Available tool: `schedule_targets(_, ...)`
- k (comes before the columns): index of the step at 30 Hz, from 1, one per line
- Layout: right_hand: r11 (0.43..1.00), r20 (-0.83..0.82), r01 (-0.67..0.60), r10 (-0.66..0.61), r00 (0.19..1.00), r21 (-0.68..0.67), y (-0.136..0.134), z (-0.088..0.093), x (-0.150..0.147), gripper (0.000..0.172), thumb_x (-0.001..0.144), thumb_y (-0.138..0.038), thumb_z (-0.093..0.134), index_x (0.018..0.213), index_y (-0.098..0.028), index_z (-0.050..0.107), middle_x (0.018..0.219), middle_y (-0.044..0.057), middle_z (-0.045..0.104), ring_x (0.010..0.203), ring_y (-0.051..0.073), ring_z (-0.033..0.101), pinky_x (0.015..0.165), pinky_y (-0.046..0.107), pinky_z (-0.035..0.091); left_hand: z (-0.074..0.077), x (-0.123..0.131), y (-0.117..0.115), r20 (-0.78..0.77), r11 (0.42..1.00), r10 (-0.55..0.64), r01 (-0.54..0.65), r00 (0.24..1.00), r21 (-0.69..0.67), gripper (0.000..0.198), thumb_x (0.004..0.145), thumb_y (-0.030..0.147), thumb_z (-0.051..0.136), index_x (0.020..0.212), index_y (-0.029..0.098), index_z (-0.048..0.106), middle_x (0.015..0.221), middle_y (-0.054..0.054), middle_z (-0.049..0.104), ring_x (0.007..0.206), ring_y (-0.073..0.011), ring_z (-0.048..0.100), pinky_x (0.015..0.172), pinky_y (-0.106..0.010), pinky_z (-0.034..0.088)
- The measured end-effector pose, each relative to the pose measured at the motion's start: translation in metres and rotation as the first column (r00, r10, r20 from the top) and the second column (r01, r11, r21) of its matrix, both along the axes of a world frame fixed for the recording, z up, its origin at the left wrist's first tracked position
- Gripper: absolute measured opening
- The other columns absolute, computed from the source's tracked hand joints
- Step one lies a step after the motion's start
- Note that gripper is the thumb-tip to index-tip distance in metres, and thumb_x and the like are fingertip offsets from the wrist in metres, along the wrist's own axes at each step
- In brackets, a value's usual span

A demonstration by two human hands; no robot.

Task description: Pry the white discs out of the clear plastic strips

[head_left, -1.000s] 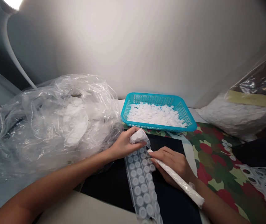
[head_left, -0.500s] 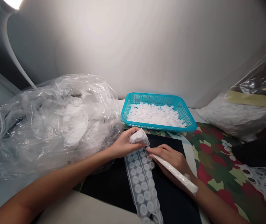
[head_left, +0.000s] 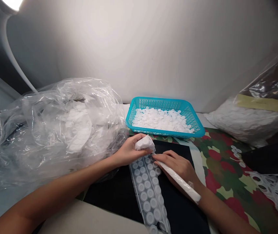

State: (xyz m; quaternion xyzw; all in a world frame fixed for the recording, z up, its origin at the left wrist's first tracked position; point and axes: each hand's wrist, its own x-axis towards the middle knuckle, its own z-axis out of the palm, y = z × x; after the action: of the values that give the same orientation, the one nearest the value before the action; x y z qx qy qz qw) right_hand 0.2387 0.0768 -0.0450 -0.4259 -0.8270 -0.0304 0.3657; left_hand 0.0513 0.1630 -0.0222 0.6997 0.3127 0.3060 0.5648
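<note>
- Our left hand (head_left: 129, 150) wraps thumb and fingers round a white bundle (head_left: 144, 143) at the far end of the dotted strip (head_left: 146, 187).
- Our right hand (head_left: 179, 166) pinches a slim white stick (head_left: 180, 180); whether its tip touches the strip, we cannot tell.
- The strip lies on the black mat (head_left: 180, 208).
- It looks light, thin and bendy, perhaps slippery; we judge its long edges the best hold.
</note>
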Motion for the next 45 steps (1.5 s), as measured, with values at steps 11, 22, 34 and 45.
schedule_targets(11,1.0,-0.022,-0.028,0.028,0.999,0.0,-0.002,0.002,0.002,0.021,0.088,-0.013,0.055,0.108,-0.016,0.059,0.086,0.005,0.071,0.076,0.017,0.062,0.066,0.028,0.052,-0.002,0.0,0.001,-0.041,0.992,0.067,-0.062,0.997,0.108,0.03,0.077,0.031,0.068,0.098,0.014,0.055,0.085,-0.002,0.057,0.074,-0.0137,0.054,0.067,-0.023,0.044)
schedule_targets(22,0.999,-0.033,-0.033,0.033,0.999,-0.014,-0.002,0.003,0.002,0.022,0.087,-0.011,0.054,0.109,-0.014,0.059,0.084,0.007,0.07,0.075,0.018,0.061,0.065,0.03,0.053,-0.005,-0.002,0.001,-0.128,0.939,0.133,-0.083,0.983,0.335,0.021,0.083,0.033,0.061,0.095,0.017,0.051,0.085,-0.001,0.058,0.075,-0.0144,0.055,0.069,-0.024,0.042)
schedule_targets(34,0.999,-0.022,-0.033,0.033,0.999,0.0,-0.001,0.0,0.003,0.023,0.089,-0.013,0.053,0.112,-0.016,0.058,0.088,0.007,0.071,0.075,0.018,0.062,0.067,0.029,0.053,-0.005,-0.002,-0.001,-0.135,0.966,0.094,-0.057,0.986,0.253,0.027,0.079,0.031,0.066,0.096,0.018,0.05,0.086,0.0,0.057,0.075,-0.0144,0.055,0.067,-0.023,0.04)
schedule_targets(45,0.998,-0.059,0.031,-0.035,0.998,-0.061,-0.002,0.005,0.001,0.019,0.09,-0.011,0.052,0.105,-0.016,0.062,0.087,0.007,0.07,0.076,0.019,0.061,0.066,0.029,0.053,0.01,0.0,-0.004,0.044,0.991,-0.086,0.09,0.995,-0.098,0.023,0.078,0.023,0.066,0.092,0.015,0.05,0.079,0.002,0.049,0.069,-0.01,0.047,0.065,-0.021,0.039)
